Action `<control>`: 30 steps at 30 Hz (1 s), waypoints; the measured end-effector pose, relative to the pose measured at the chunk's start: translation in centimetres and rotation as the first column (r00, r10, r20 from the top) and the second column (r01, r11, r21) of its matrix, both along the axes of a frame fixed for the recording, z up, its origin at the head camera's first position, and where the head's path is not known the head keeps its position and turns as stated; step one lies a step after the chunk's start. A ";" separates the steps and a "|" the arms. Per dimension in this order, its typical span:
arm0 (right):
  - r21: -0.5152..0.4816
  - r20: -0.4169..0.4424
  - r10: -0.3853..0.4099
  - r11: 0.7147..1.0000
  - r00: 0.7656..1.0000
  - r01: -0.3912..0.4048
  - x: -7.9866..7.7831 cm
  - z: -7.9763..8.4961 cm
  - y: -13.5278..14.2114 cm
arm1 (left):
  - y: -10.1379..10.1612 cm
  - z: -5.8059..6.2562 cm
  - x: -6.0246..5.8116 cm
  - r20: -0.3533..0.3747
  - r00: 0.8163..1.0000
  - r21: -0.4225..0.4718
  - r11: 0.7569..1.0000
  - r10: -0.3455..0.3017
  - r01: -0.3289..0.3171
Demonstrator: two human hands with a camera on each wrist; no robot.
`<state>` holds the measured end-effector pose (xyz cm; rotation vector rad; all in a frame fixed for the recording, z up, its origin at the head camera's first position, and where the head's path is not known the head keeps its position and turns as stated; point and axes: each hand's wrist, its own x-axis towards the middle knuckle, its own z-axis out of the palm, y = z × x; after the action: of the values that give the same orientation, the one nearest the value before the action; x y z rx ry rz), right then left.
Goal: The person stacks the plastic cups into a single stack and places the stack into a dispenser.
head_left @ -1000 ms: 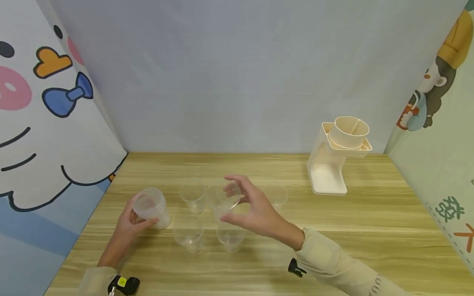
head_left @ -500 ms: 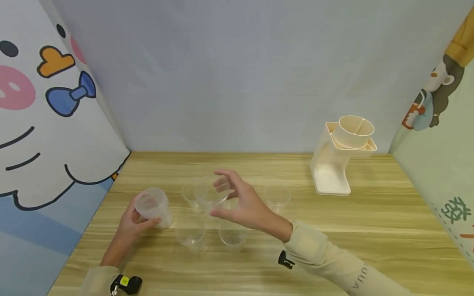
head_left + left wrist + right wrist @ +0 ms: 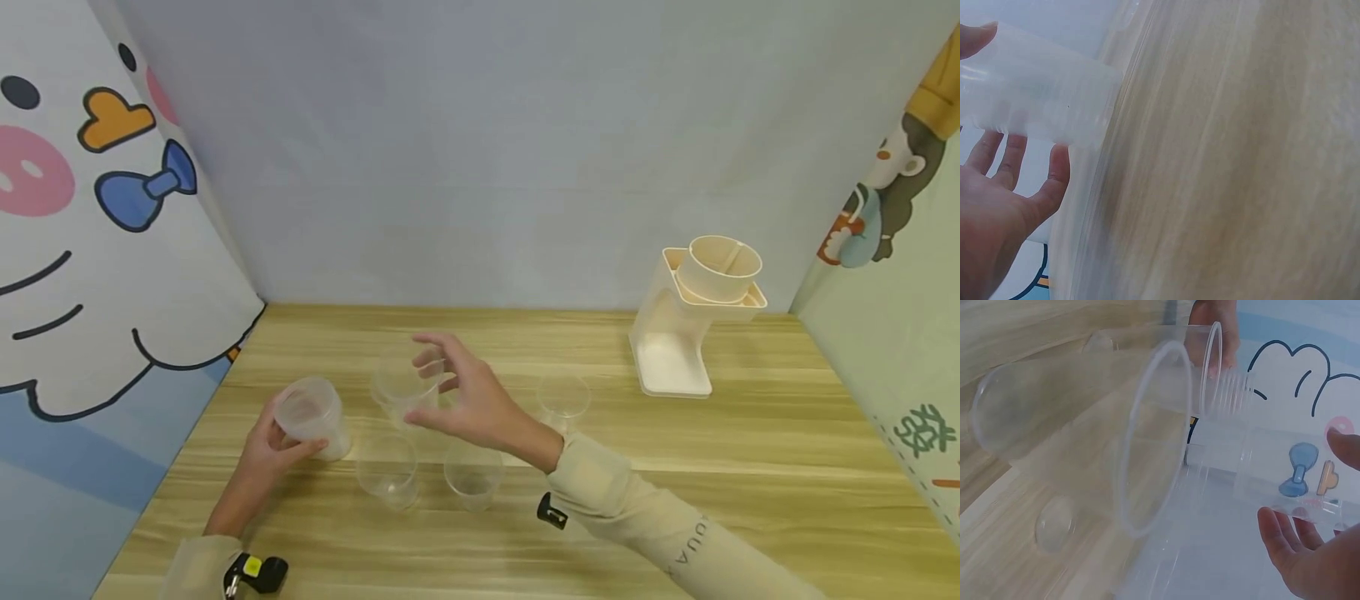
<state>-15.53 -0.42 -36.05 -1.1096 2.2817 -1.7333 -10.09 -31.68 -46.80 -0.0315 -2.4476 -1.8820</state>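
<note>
In the head view my left hand holds a stack of clear plastic cups upright at the table's left. The left wrist view shows the thumb and fingers around that stack. Thumb and fingers of my right hand hold a single clear plastic cup, mouth up. It overlaps the back-left cup's spot, so I cannot tell whether the two touch. Nearer me stand two more clear cups, the front-left cup and the front-right cup. Another clear cup stands beyond my right wrist.
A cream-coloured stand with a round open container on top is at the back right of the wooden table. A pale backdrop rises behind the table, with printed cloths at both sides.
My right hand has moved left with its cup, from above the middle of the group to the back-left cup's spot. My left hand keeps holding the stack in the same place.
</note>
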 end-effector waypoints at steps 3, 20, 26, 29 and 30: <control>0.003 -0.004 0.006 1.000 1.000 -0.006 -0.2 0.3 -0.5 | 0.0 0.0 0.1 0.008 1.000 -0.004 1.000 0.003 -0.003; 0.028 -0.011 0.033 0.999 0.999 -0.032 -0.7 1.0 -3.1 | 0.0 0.2 0.0 -0.015 1.000 0.029 1.000 -0.007 0.008; 0.061 -0.003 0.041 0.997 0.999 -0.041 -0.9 1.3 -4.1 | 0.0 0.2 0.0 -0.021 1.000 0.026 1.000 -0.011 0.011; 0.078 -0.007 0.037 0.996 0.999 -0.036 -0.9 1.5 -4.5 | 0.0 0.1 0.0 -0.022 1.000 0.033 0.999 -0.012 0.013; 0.083 -0.006 0.035 0.996 0.999 -0.035 -1.0 1.6 -4.7 | 0.0 0.1 0.0 -0.024 1.000 0.034 0.999 -0.012 0.013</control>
<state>-16.50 -5.08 -34.50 -1.1353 2.3010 -1.6094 -10.12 -31.65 -46.67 -0.0681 -2.4051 -1.9167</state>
